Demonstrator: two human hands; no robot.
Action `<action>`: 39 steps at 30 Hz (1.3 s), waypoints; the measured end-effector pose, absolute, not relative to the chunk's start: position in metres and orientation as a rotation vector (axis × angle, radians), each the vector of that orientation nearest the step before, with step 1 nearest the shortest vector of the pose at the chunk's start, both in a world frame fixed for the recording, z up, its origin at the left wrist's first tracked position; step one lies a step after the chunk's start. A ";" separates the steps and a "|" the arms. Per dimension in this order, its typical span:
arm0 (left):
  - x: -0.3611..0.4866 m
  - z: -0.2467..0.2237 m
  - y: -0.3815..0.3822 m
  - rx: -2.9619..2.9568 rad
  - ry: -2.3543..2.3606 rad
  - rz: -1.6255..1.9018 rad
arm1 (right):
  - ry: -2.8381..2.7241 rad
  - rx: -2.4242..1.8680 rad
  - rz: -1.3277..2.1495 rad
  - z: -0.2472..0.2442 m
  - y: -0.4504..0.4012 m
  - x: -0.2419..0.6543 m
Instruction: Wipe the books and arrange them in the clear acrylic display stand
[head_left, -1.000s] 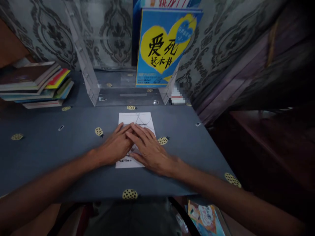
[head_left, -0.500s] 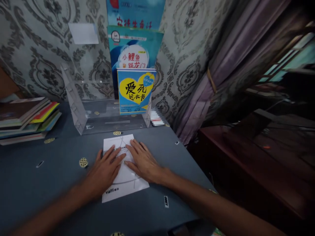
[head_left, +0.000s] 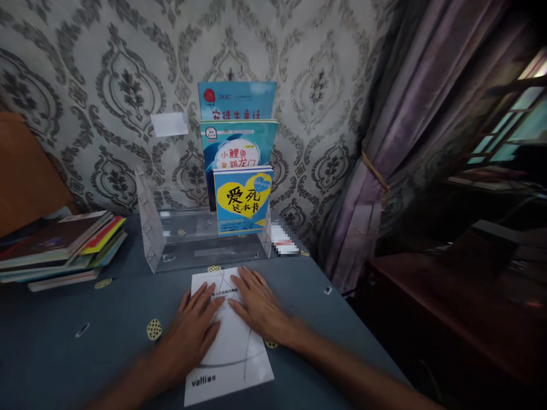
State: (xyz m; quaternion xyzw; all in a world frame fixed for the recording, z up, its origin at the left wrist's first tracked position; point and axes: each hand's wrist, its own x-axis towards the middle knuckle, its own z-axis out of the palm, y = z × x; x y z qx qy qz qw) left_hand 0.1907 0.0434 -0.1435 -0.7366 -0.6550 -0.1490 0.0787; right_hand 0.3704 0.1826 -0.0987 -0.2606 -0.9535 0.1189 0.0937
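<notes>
Head view: a white booklet [head_left: 228,341] lies flat on the blue bench [head_left: 64,353], just in front of a clear acrylic stand [head_left: 171,245] holding three upright books. The left hand [head_left: 188,336] and right hand [head_left: 258,307] both rest on the booklet, palms down, fingers spread, grasping nothing. A book stack [head_left: 60,245] sits far left.

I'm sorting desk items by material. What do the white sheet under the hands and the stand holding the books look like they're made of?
The white sheet looks like thin paper, possibly glossy: it lies flat under the left hand and right hand. The book stand looks like clear acrylic or similar rigid plastic: the wallpaper shows through its panels and its edges catch light.
</notes>
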 end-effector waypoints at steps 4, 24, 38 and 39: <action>0.187 -0.139 0.055 -2.170 -2.012 -0.529 | -2.811 -0.733 0.324 -0.104 0.184 0.370; 0.160 -0.108 0.065 -1.265 -2.106 -2.852 | -2.822 -0.706 0.212 -0.112 0.182 0.365; 0.193 -0.100 0.050 -1.577 -2.321 -3.114 | -2.690 -0.735 0.470 -0.109 0.183 0.371; 0.192 -0.099 0.050 -1.555 -2.320 -3.123 | -2.634 -0.732 0.537 -0.111 0.186 0.372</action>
